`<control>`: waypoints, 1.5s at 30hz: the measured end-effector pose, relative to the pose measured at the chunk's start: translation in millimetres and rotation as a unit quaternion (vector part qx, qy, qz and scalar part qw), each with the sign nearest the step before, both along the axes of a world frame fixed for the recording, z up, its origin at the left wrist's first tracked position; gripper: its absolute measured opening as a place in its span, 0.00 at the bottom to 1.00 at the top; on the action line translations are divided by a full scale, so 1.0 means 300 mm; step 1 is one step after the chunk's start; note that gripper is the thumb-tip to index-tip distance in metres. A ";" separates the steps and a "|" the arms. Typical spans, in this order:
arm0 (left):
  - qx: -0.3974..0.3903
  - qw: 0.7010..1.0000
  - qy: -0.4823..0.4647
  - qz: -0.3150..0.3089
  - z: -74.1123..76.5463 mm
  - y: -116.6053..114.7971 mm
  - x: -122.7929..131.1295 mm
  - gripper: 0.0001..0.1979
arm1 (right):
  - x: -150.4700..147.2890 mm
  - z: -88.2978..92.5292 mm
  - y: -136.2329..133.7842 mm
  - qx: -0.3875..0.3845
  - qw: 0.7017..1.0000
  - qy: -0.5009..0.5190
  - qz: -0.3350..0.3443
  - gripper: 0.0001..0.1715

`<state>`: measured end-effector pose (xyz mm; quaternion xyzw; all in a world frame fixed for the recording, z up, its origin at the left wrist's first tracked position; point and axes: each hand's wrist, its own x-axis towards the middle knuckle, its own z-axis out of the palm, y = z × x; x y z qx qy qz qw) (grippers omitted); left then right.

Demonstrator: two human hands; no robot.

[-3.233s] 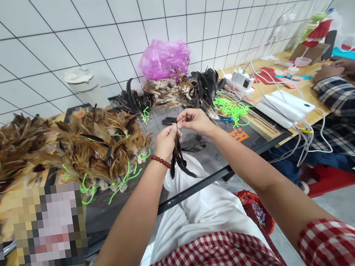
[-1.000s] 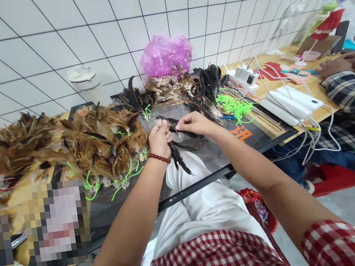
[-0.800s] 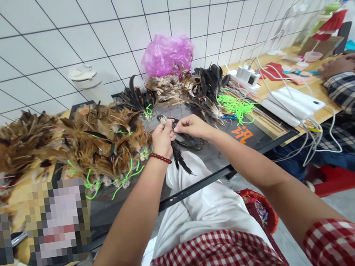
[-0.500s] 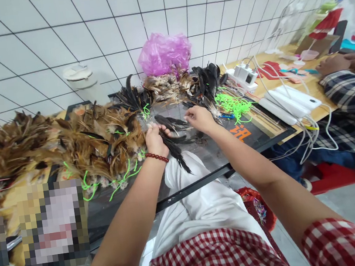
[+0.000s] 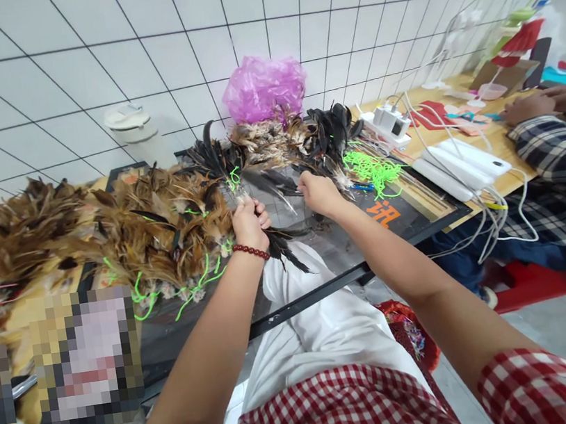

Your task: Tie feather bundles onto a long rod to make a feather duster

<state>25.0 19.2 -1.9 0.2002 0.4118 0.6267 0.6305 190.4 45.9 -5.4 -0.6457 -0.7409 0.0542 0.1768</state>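
Gripping dark feather bundle (image 5: 283, 243) in fisted left hand (image 5: 249, 222) | moved right hand (image 5: 319, 194) off it, forward onto loose black feathers (image 5: 271, 180), fingers curled, grasp unclear | bundle now kept one-handed

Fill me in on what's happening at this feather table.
A person's left hand grips a small bunch of black feathers by the quills above the dark glass table. The right hand is at loose dark feathers farther back; a grip is unclear. Brown feather bundles tied with neon green cord lie to the left. A plaid-sleeved co-worker sits right.
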 end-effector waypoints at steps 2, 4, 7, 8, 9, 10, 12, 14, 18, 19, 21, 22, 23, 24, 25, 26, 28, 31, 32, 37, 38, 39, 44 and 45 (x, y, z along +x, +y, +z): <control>-0.002 1.000 0.003 -0.007 -0.002 0.001 0.000 0.14 | 0.004 -0.004 0.007 0.018 0.999 0.049 -0.006 0.14; -0.004 1.000 0.007 -0.013 -0.003 0.001 0.000 0.14 | 0.009 -0.010 0.019 0.031 0.994 0.102 0.003 0.14; -0.005 1.000 0.009 -0.017 -0.003 0.002 0.000 0.14 | 0.018 -0.020 0.042 -0.006 0.980 0.196 0.025 0.16; -0.005 1.000 0.009 -0.018 -0.003 0.002 0.000 0.14 | 0.021 -0.022 0.048 -0.027 0.975 0.220 0.030 0.16; -0.004 1.000 0.009 -0.019 -0.003 0.002 -0.001 0.14 | 0.024 -0.023 0.052 -0.039 0.971 0.235 0.030 0.17; -0.004 1.000 0.009 -0.020 -0.004 0.003 -0.002 0.14 | 0.027 -0.023 0.053 -0.042 0.971 0.236 0.025 0.18; -0.003 1.000 0.008 -0.023 -0.007 0.005 -0.003 0.14 | 0.031 -0.016 0.046 -0.026 0.980 0.197 0.012 0.17; -0.003 1.000 0.006 -0.024 -0.010 0.007 -0.005 0.14 | 0.031 -0.003 0.029 -0.004 0.992 0.129 0.004 0.15; -0.004 1.000 0.003 -0.023 -0.012 0.007 -0.005 0.14 | 0.019 0.017 -0.006 0.011 0.998 0.049 0.026 0.14; -0.004 1.000 0.004 -0.023 -0.012 0.006 -0.005 0.14 | 0.014 0.018 -0.011 0.012 0.998 0.040 0.043 0.14; -0.005 1.000 0.005 -0.024 -0.010 0.005 -0.004 0.13 | 0.004 0.017 -0.016 0.006 0.997 0.011 0.082 0.11; -0.005 1.000 0.006 -0.024 -0.010 0.004 -0.004 0.13 | 0.000 0.016 -0.018 0.002 0.995 -0.010 0.095 0.10; -0.005 1.000 0.007 -0.025 -0.010 0.004 -0.005 0.13 | -0.005 0.015 -0.019 -0.003 0.994 -0.029 0.101 0.09; -0.005 1.000 0.008 -0.025 -0.010 0.005 -0.005 0.13 | -0.009 0.014 -0.020 -0.007 0.994 -0.044 0.100 0.09; -0.004 1.000 0.008 -0.025 -0.010 0.005 -0.005 0.13 | -0.013 0.014 -0.022 -0.011 0.994 -0.052 0.097 0.10; -0.004 1.000 0.008 -0.024 -0.011 0.006 -0.005 0.13 | -0.019 0.014 -0.025 -0.011 0.994 -0.054 0.091 0.10; -0.003 1.000 0.009 -0.023 -0.012 0.007 -0.005 0.13 | -0.032 0.015 -0.034 -0.003 0.995 -0.044 0.089 0.12; -0.001 1.000 0.010 -0.025 -0.010 0.005 -0.006 0.13 | -0.057 0.011 -0.049 -0.001 0.992 -0.029 0.119 0.15; 0.000 1.000 0.010 -0.027 -0.009 0.004 -0.006 0.13 | -0.065 0.009 -0.053 -0.007 0.991 -0.029 0.131 0.15; 0.004 0.999 0.013 -0.029 -0.003 -0.002 -0.004 0.13 | -0.069 0.010 -0.053 -0.018 0.990 -0.042 0.134 0.11; 0.004 1.000 0.015 -0.027 -0.002 -0.002 -0.003 0.14 | -0.061 0.014 -0.050 -0.012 0.992 -0.039 0.124 0.11; 0.003 1.000 0.016 -0.026 -0.002 -0.003 -0.003 0.13 | -0.051 0.019 -0.047 -0.008 0.993 -0.035 0.111 0.11; 0.001 0.999 0.021 -0.026 -0.004 0.000 -0.002 0.13 | -0.017 0.030 -0.036 -0.021 0.997 -0.035 0.069 0.17; 0.003 0.999 0.021 -0.027 -0.006 0.000 -0.002 0.13 | -0.016 0.029 -0.036 -0.030 0.996 -0.039 0.075 0.17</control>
